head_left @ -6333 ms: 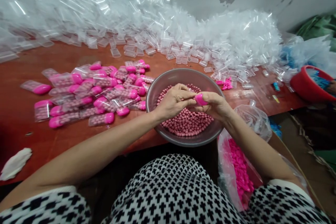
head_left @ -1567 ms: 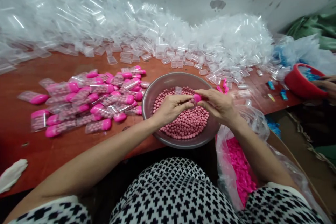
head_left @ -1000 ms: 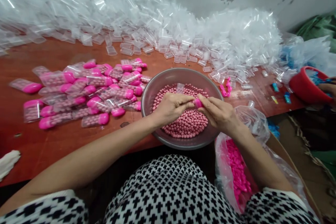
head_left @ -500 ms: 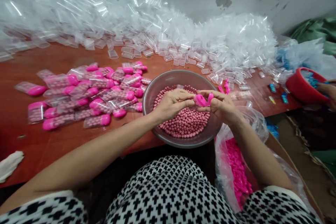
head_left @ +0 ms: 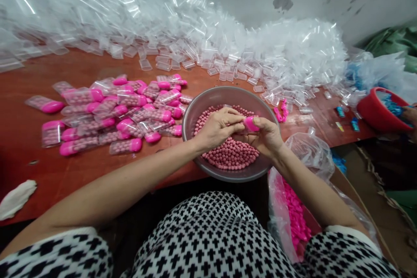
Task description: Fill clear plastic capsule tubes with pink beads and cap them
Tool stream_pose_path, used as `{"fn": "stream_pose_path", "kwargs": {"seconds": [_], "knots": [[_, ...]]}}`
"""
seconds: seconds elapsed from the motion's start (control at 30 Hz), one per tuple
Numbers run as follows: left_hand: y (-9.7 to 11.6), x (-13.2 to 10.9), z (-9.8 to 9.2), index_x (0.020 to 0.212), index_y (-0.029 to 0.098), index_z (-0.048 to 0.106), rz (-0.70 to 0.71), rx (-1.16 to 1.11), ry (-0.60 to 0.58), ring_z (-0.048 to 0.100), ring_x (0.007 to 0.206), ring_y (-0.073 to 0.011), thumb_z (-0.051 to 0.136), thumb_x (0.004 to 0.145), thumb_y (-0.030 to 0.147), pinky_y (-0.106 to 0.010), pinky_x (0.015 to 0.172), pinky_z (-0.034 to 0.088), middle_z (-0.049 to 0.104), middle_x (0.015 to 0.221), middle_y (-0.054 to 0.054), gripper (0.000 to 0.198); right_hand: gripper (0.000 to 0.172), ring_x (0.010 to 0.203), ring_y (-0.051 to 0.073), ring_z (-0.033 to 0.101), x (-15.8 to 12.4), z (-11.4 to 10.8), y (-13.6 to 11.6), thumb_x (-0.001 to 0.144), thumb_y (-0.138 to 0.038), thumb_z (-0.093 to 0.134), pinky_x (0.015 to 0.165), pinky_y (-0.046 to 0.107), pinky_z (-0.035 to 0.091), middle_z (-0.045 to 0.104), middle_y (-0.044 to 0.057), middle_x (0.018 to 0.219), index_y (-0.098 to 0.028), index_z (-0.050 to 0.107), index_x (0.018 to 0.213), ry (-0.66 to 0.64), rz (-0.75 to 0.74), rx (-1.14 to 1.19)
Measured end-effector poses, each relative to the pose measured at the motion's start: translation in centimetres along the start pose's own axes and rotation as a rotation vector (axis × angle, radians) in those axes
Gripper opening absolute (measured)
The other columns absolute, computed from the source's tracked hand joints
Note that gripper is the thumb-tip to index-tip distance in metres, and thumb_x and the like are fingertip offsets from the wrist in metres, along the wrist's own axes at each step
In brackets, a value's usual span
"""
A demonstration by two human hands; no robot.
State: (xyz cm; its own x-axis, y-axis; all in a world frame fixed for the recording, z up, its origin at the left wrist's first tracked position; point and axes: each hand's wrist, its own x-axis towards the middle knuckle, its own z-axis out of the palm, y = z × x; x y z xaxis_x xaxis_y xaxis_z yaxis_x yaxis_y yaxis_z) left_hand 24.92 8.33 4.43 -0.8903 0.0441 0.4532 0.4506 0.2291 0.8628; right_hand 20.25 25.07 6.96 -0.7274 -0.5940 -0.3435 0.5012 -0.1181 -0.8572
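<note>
Above a grey bowl (head_left: 203, 166) of pink beads (head_left: 230, 156), both hands meet on one small container. My left hand (head_left: 220, 128) is closed round its body, which is mostly hidden by the fingers. At the container's right end is a bright pink cap (head_left: 251, 124), with its flip lid folded down. My right hand (head_left: 269, 137) grips this end, the thumb pressed on the cap and the fingers beneath. To the left lies a pile of clear bead-filled containers (head_left: 151, 115) with the same pink caps.
Clear empty containers (head_left: 195, 30) are heaped along the wall. Loose pink caps (head_left: 282, 110) lie right of the bowl. A plastic bag of pink caps (head_left: 295, 213) stands below. At far right, another person's hand (head_left: 409, 115) is at a red bucket (head_left: 371, 108).
The cap's lid stood open and has been folded shut under my right thumb. My right hand has turned slightly and lowered. The view has shifted a little.
</note>
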Motion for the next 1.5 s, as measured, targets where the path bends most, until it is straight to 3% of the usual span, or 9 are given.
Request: {"fn": "stream_pose_path", "kwargs": {"seconds": [0.23,0.43,0.5,0.67,0.83,1.07,1.23,1.37,1.5], "knots": [[0.8,0.4,-6.1,0.105,0.02,0.077,-0.184,0.024,0.151,0.07,0.094,-0.0226,0.07,0.085,0.044,-0.039,0.089,0.056,0.077,0.105,-0.006,0.033,0.054,0.096,0.02,0.073,1.0,-1.0,-2.4,0.074,-0.06,0.076,0.072,0.032,0.066,0.076,0.006,0.104,-0.022,0.064,0.111,-0.138,-0.159,-0.159],[0.3,0.2,-13.7,0.113,0.017,0.072,-0.188,0.722,0.361,0.064,0.112,-0.0233,0.068,0.089,0.033,-0.045,0.106,0.045,0.074,0.114,-0.005,0.029,0.047,0.074,0.013,0.073,0.8,-4.6,-3.0,0.066,-0.044,0.088,0.062,0.02,0.06,0.078,0.003,0.09,-0.02,0.069,0.102,0.059,-0.254,-0.234],[-0.1,0.9,-12.8,0.118,0.014,0.07,-0.16,0.883,0.218,0.062,0.115,-0.0242,0.06,0.094,0.026,-0.043,0.105,0.045,0.071,0.12,-0.009,0.029,0.045,0.071,0.011,0.072,0.8,-5.2,-2.6,0.066,-0.043,0.088,0.061,0.019,0.059,0.078,0.003,0.087,-0.02,0.07,0.1,0.082,-0.255,-0.234],[-1.7,4.6,-5.5,0.122,0.018,0.068,-0.001,0.967,-0.481,0.059,0.119,-0.025,0.049,0.096,0.009,-0.036,0.095,0.048,0.065,0.13,-0.011,0.033,0.042,0.067,0.01,0.071,0.9,-5.5,-1.9,0.064,-0.044,0.089,0.06,0.019,0.058,0.077,0.002,0.081,-0.02,0.071,0.094,0.131,-0.301,-0.198],[-4.0,7.1,-1.7,0.104,0.008,0.068,0.043,1.041,-0.716,0.06,0.107,-0.0208,0.044,0.099,0.01,-0.031,0.099,0.042,0.068,0.109,-0.009,0.024,0.039,0.064,0.011,0.07,-0.3,-6.6,-2.8,0.063,-0.044,0.089,0.059,0.021,0.058,0.076,0.002,0.078,-0.02,0.073,0.09,0.206,-0.375,-0.172],[-5.6,8.4,-1.5,0.084,0.014,0.063,-0.032,1.008,-0.685,0.061,0.084,-0.018,0.067,0.088,0.018,-0.025,0.074,0.041,0.066,0.09,-0.004,0.006,0.028,0.064,0.014,0.069,-1.3,-9.2,-2.5,0.075,-0.044,0.08,0.062,0.027,0.057,0.075,0.002,0.077,-0.021,0.073,0.091,0.246,-0.443,-0.295],[-3.0,8.3,-0.6,0.09,0.016,0.063,-0.027,0.825,-0.602,0.062,0.077,-0.0185,0.074,0.081,0.027,-0.026,0.067,0.039,0.068,0.083,-0.003,0.018,0.028,0.087,0.019,0.069,-0.4,-7.4,-2.5,0.078,-0.035,0.077,0.085,0.035,0.055,0.076,0.004,0.102,-0.023,0.073,0.104,0.144,-0.55,-0.77],[0.3,7.1,0.3,0.086,0.017,0.066,-0.066,0.461,-0.331,0.057,0.066,-0.0136,0.075,0.079,0.034,-0.025,0.061,0.039,0.065,0.074,0.0,0.021,0.019,0.075,0.016,0.067,0.5,-6.3,-2.8,0.084,-0.029,0.07,0.08,0.034,0.055,0.073,0.002,0.088,-0.021,0.072,0.1,0.059,-0.567,-0.819],[1.2,5.8,1.7,0.087,0.016,0.066,-0.248,-0.045,-0.048,0.062,0.071,-0.0144,0.084,0.07,0.04,-0.026,0.068,0.049,0.067,0.079,-0.001,0.034,0.025,0.079,0.014,0.069,0.8,-6.2,-2.4,0.083,-0.039,0.073,0.076,0.029,0.059,0.071,0.001,0.091,-0.02,0.067,0.098,-0.055,-0.451,-0.385]]}}
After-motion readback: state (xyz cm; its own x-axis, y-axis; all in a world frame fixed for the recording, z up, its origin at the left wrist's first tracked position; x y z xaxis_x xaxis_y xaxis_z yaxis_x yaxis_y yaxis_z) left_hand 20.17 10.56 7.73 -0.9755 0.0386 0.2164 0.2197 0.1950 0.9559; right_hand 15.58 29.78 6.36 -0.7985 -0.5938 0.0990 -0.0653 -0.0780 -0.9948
